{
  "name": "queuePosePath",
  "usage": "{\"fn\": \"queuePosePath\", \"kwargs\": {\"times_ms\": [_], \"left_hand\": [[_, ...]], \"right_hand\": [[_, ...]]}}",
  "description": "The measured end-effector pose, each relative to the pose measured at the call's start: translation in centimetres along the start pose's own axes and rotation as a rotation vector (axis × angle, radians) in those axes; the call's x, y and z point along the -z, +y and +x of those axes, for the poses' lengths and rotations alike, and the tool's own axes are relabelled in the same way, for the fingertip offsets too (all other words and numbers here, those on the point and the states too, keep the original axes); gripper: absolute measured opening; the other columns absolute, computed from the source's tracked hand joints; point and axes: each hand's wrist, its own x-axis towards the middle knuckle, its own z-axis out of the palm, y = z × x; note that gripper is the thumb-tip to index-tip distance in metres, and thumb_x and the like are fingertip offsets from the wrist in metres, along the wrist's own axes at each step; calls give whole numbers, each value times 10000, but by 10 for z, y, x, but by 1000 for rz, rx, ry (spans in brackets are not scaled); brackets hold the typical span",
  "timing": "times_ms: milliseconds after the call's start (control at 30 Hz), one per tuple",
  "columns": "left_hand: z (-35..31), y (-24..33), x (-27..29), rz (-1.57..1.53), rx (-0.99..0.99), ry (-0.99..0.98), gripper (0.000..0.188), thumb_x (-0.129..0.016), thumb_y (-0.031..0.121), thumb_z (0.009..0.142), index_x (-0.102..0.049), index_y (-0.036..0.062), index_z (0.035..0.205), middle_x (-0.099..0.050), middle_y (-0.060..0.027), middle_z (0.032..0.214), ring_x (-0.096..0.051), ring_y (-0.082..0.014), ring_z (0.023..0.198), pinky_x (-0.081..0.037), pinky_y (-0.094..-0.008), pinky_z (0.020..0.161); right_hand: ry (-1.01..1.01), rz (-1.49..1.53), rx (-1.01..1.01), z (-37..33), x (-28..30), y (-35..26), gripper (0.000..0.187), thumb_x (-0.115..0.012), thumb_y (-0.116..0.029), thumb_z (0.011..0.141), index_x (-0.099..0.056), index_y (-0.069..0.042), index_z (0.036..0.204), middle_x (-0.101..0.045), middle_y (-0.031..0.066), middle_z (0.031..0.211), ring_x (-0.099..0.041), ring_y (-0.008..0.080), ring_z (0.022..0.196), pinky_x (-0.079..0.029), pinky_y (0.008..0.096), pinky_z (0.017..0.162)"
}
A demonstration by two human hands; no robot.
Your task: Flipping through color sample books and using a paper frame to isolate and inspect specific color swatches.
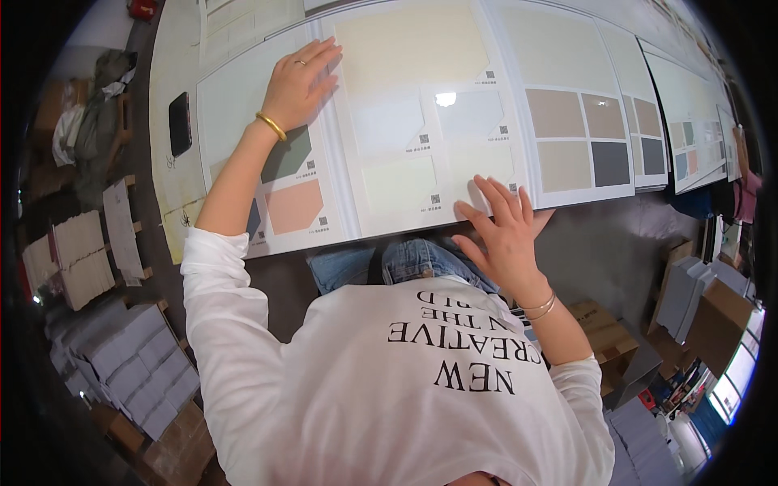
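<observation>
A large colour sample book (350,206) lies spread on the table in front of me, its stiff white pages carrying cream, pale green and grey swatches with small printed codes. My left hand (301,81) rests on it along the fold left of the middle panel, fingers stretched, palm down. It wears a ring, with a gold bangle at the wrist. At the near edge of the middle panel is my right hand (504,235), its fingers apart and fingertips over a pale swatch (478,168). Neither hand grips anything. An orange swatch (294,206) shows below my left wrist.
A black phone (180,124) lies left of the book. Further panels with brown and dark grey swatches (610,164) spread right, beside another sample board (685,121). Stacked white sheets (134,364) stand on the left, cardboard boxes (600,332) on the right.
</observation>
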Motion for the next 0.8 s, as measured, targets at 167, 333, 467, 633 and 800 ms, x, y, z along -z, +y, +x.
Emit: {"fn": "queuePosePath", "kwargs": {"times_ms": [167,333,467,633,800], "left_hand": [[7,2,-9,111,102,-78,570,-583,373,962,-483,134,1470,-439,-60,1561,-382,-267,1448,-277,-432,1165],[20,-17,-22,142,217,-47,589,-535,409,990,-454,103,1486,-418,-60,1575,-360,-263,1461,-255,-435,1175],[30,-20,-29,155,296,-48,572,-526,372,999,-431,130,1508,-388,-43,1597,-347,-237,1472,-235,-417,1180],[28,-14,-29,153,315,-24,546,-505,342,1000,-439,118,1493,-402,-54,1587,-352,-234,1465,-243,-440,1168],[31,-8,-26,141,351,-47,515,-495,290,1005,-444,112,1485,-397,-47,1589,-344,-229,1471,-238,-452,1175]], "right_hand": [[17,-94,41,51,6,-6,731,-697,-432,869,-467,-75,1463,-386,106,1576,-301,273,1491,-146,583,1205],[-54,-246,58,114,-44,-2,896,-519,-622,927,-350,34,1514,-324,164,1607,-230,269,1524,-114,566,1220],[-87,-154,163,142,-79,-28,946,-501,-651,921,-328,68,1511,-296,209,1609,-234,289,1522,-139,555,1218],[-61,-138,232,192,-89,-36,806,-427,-564,989,-348,41,1515,-312,176,1611,-239,277,1521,-121,558,1221],[60,-134,123,272,-100,-17,796,-412,-550,997,-332,49,1515,-300,187,1612,-217,291,1526,-126,543,1224]]}}
